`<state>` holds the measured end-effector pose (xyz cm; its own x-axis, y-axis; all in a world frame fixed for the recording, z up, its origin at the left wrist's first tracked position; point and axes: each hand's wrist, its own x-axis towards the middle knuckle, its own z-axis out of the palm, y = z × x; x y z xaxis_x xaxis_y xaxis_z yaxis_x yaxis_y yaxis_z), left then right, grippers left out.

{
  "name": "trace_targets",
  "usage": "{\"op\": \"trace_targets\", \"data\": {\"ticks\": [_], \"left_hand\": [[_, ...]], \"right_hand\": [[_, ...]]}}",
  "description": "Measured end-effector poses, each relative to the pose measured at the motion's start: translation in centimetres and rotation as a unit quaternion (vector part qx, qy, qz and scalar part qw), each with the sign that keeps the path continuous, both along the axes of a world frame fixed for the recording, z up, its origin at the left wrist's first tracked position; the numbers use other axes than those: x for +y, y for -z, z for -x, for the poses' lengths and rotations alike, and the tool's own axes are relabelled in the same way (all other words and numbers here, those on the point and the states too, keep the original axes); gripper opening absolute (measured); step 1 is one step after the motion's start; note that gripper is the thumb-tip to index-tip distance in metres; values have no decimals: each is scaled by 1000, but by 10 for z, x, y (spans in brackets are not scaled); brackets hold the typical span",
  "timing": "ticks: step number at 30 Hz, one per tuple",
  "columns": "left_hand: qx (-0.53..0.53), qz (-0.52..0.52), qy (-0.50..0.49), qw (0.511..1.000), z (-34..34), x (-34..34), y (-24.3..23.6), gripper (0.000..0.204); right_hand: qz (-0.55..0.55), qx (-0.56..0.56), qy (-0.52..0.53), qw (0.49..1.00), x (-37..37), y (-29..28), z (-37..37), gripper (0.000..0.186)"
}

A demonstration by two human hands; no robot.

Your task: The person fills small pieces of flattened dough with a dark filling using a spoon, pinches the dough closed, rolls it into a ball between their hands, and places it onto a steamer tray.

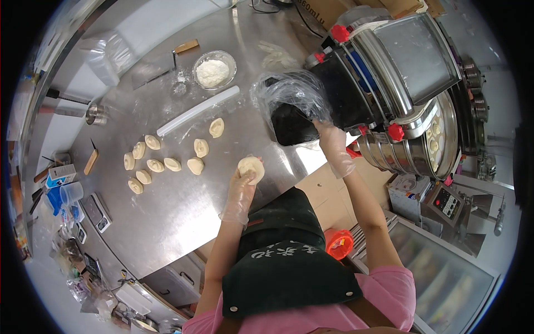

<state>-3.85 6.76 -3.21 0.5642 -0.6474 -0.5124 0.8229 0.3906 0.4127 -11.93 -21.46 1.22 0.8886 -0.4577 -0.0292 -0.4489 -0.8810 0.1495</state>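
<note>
A pale round piece of dough (251, 168) rests in my left hand (242, 186), which wears a clear plastic glove and curls its fingers around it above the table's near edge. My right hand (331, 139), gloved the same way, is at the right side of a black tray (295, 127). Its fingers are closed at the lower edge of a crumpled clear plastic bag (289, 92) that covers part of this tray. What lies inside the tray is hidden. Several shaped dough pieces (172, 163) sit in loose rows left of my left hand.
On the steel table (183, 217) are a white rolling rod (198, 110), a bowl of flour (213, 73) and a wide-bladed cutter (156, 75). A dough-rolling machine (389, 67) and stacked steamers (409, 147) stand at the right. Scales (96, 212) line the left edge.
</note>
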Motion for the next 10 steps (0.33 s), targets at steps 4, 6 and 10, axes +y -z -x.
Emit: {"op": "trace_targets", "data": {"ticks": [4,6,10], "left_hand": [[24,31,2,999,-11,-14,-9,53],[14,60,-7,998,-16,-26,-15,50],[66,54,-21,996,-29,-40,-1,57]], "right_hand": [[-262,-92,84,957,-12,23,10,36],[-350,-104,141,920,-9,30,14,32],[-525,-126,233,808,6,32,19,32]]}}
